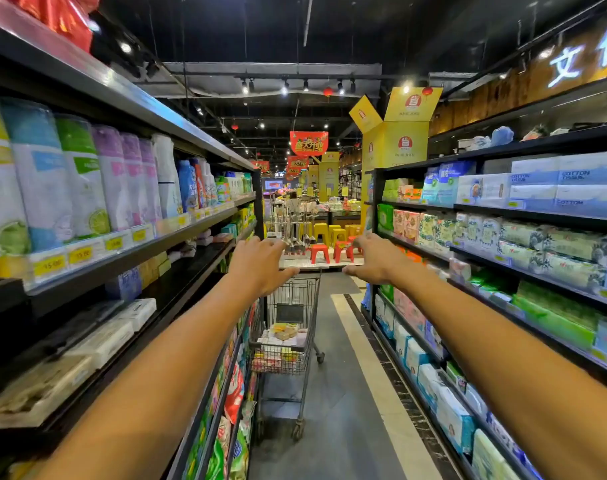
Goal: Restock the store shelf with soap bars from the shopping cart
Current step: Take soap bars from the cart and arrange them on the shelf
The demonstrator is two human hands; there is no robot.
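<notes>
Store shelving lines both sides of a narrow aisle under a dark ceiling with spotlights. Both bare arms are stretched forward at mid-height. The left hand (260, 263) and the right hand (371, 259) are held palm down, well apart, with the fingers spread wide and holding nothing; no contact with anything is seen. Below and beyond them, a wire shopping cart (288, 344) stands on the grey floor (347, 393), close against the left shelving, and boxed soap bars (283, 336) are piled in its basket. On the left, a dark, partly bare shelf (177, 289) carries flat pale packs (103, 341) near its front edge, with tall refill pouches (83, 178) on the shelf above. Tissue packs (551, 188) fill the right shelving. Red stools (319, 252) are seen at the aisle's far end.
</notes>
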